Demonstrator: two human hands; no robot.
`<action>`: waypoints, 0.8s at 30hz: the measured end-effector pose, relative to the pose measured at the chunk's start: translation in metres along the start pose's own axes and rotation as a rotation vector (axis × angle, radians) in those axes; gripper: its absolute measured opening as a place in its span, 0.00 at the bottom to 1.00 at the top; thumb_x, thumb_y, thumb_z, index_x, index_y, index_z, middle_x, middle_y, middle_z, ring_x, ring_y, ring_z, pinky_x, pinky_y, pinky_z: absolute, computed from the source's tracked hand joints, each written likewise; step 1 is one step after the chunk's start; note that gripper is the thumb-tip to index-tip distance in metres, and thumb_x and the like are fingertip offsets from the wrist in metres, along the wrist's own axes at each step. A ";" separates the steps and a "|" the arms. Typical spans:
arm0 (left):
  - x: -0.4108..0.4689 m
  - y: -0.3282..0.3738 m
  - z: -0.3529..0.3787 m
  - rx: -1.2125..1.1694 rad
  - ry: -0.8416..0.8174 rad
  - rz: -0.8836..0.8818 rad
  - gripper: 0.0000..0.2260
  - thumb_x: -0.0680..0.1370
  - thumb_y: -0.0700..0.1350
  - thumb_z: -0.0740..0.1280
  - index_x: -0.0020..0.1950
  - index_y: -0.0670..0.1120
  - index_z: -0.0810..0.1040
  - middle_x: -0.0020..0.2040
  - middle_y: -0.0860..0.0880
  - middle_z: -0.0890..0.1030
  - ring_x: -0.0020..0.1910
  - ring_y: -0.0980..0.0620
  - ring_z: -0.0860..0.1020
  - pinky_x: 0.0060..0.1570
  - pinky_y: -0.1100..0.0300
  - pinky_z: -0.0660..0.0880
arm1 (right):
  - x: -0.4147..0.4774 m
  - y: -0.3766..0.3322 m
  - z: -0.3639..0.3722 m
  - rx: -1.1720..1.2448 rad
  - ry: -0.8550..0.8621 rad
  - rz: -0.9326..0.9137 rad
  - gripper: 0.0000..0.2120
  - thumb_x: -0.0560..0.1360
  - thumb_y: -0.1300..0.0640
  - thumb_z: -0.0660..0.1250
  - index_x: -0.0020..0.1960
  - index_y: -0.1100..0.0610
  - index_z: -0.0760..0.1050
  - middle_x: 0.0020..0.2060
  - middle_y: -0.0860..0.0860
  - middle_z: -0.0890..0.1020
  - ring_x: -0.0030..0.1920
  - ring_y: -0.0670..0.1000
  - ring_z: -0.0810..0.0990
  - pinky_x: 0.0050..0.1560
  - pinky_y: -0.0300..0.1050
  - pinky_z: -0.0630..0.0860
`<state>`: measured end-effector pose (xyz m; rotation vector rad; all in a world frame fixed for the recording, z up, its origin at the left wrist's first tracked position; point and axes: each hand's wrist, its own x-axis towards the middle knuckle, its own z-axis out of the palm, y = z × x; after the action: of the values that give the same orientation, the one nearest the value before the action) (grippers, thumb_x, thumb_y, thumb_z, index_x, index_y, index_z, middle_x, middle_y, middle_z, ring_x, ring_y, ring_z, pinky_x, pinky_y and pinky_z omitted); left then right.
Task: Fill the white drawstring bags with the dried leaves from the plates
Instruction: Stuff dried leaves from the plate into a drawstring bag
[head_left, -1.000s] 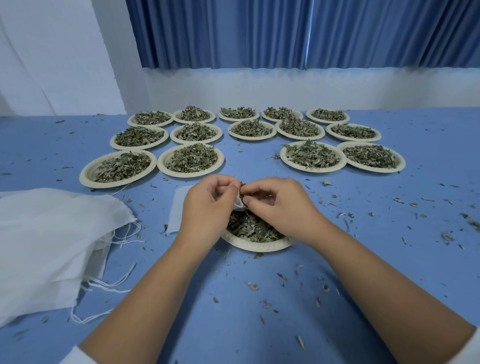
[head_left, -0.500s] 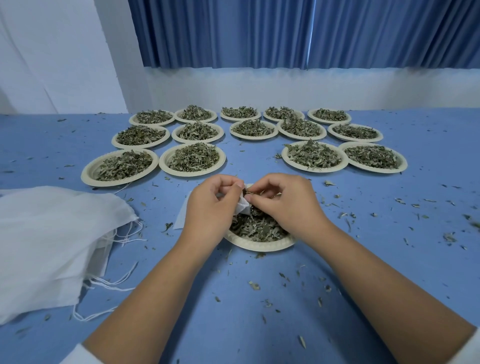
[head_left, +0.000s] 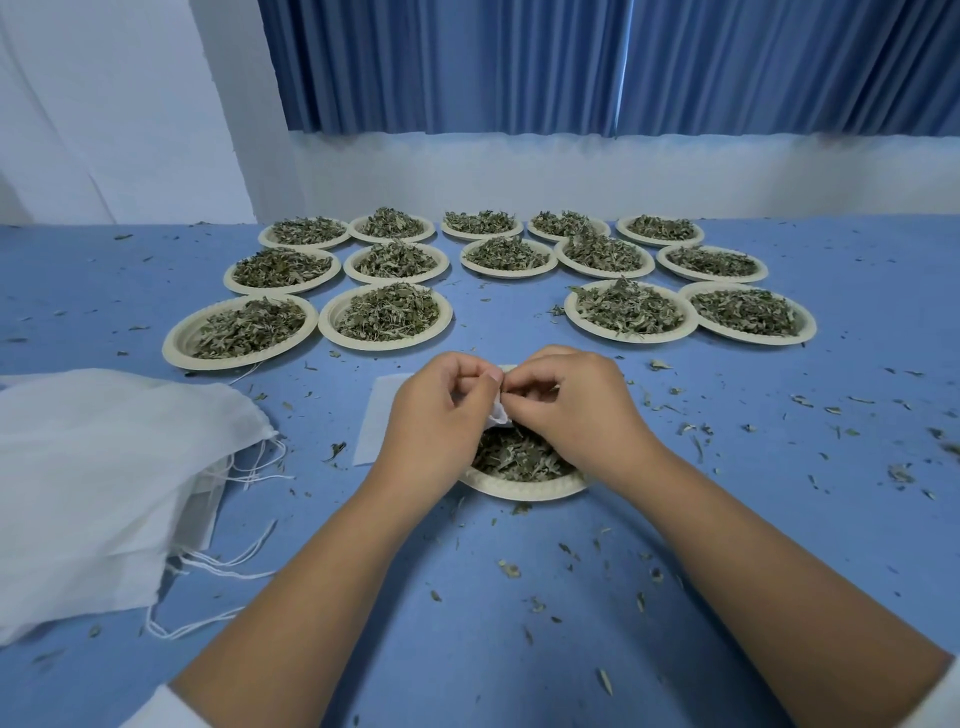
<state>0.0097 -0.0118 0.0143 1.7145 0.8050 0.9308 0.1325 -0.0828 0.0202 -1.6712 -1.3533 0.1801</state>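
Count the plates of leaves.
15 plates: five in the back row, five in the middle row, four in the front row, one under the left hand and right hand. None seems hidden.

one head-worn wide-angle view, facing forward and down
it sits close above the left hand (head_left: 436, 415) and right hand (head_left: 576, 410) and looks across the surface (head_left: 467, 649) to the curtain (head_left: 519, 62) at the back.
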 end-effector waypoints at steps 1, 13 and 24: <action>0.001 -0.001 0.000 0.008 0.014 0.008 0.04 0.80 0.44 0.65 0.46 0.49 0.79 0.31 0.58 0.78 0.32 0.61 0.75 0.35 0.68 0.72 | 0.000 -0.001 -0.001 0.018 -0.017 0.013 0.05 0.72 0.62 0.73 0.45 0.55 0.86 0.39 0.48 0.83 0.38 0.44 0.80 0.42 0.33 0.74; 0.001 0.001 -0.006 -0.022 0.133 0.071 0.04 0.81 0.45 0.64 0.49 0.48 0.77 0.35 0.59 0.78 0.30 0.65 0.75 0.34 0.71 0.73 | 0.007 0.004 -0.008 0.080 -0.034 0.245 0.11 0.74 0.46 0.72 0.53 0.49 0.81 0.41 0.44 0.84 0.39 0.37 0.80 0.41 0.31 0.75; -0.001 0.002 -0.010 0.156 0.068 0.012 0.03 0.78 0.47 0.68 0.44 0.52 0.80 0.37 0.52 0.82 0.37 0.51 0.81 0.40 0.63 0.77 | 0.002 0.001 -0.002 0.080 0.039 0.122 0.06 0.71 0.59 0.76 0.44 0.51 0.81 0.36 0.48 0.83 0.34 0.46 0.81 0.42 0.35 0.78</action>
<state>0.0009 -0.0088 0.0187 1.8309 0.9342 0.9598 0.1348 -0.0819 0.0217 -1.6825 -1.2008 0.2680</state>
